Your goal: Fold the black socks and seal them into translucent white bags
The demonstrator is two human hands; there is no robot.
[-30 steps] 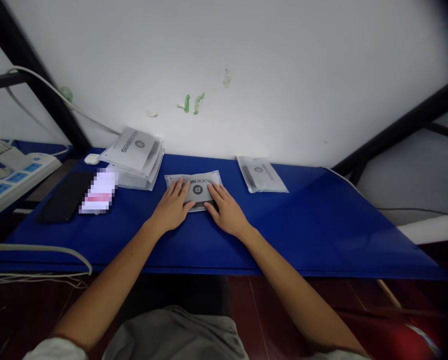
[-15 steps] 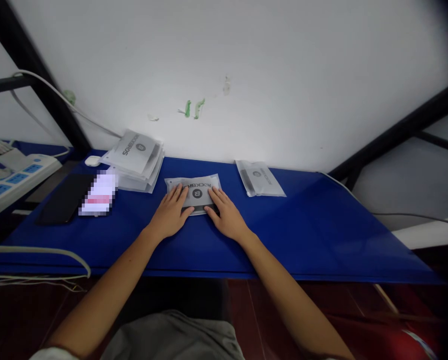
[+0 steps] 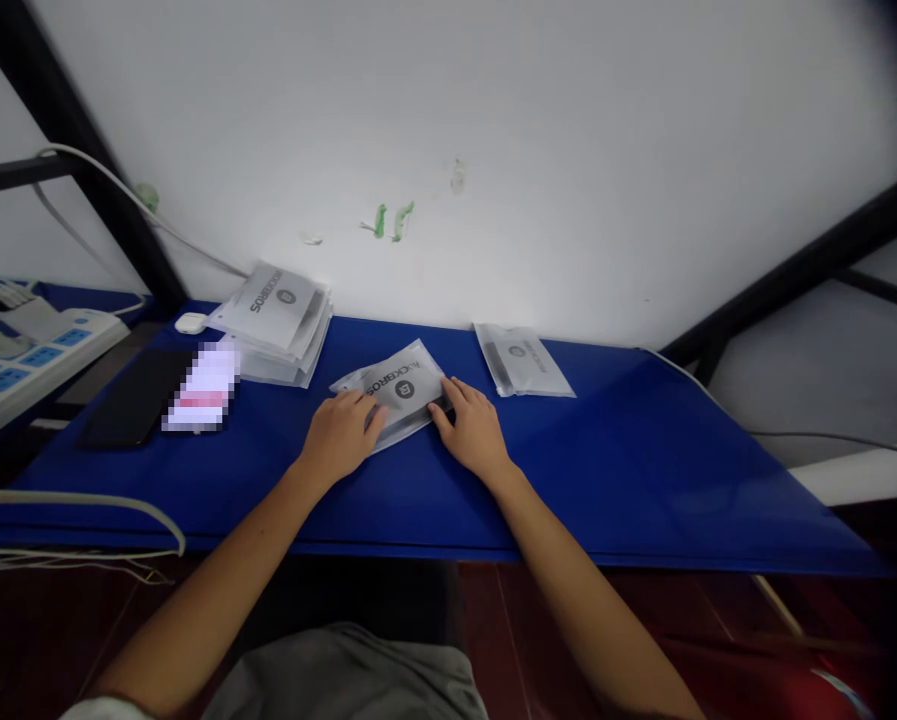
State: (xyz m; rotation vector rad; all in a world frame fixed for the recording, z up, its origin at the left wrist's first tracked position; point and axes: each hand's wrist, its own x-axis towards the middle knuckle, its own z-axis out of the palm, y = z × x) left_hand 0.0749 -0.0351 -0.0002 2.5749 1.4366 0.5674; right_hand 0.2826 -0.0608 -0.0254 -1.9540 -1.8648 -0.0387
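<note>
A frosted plastic zip bag (image 3: 410, 372) printed ROCKBROS, with a dark strip along its near side, sits slanted on the blue table, its right end farther back. My left hand (image 3: 339, 432) has its fingers bent over the bag's left end, thumb on the near edge. At the right end, my right hand (image 3: 472, 425) grips the edge between thumb and fingers. What the bag contains is blurred by the frosted plastic.
A stack of similar bags (image 3: 275, 320) stands at the back left, another single bag (image 3: 523, 360) at the back right. Left of them are a phone (image 3: 202, 388), a black tablet-like slab (image 3: 129, 400), a small white case (image 3: 190, 323) and a power strip (image 3: 35, 365). A wall rises behind.
The bag has turned from lying straight to slanted, right end away from me. My hands have gone from flat on top to bent fingers at its ends; the right hand moved slightly right.
</note>
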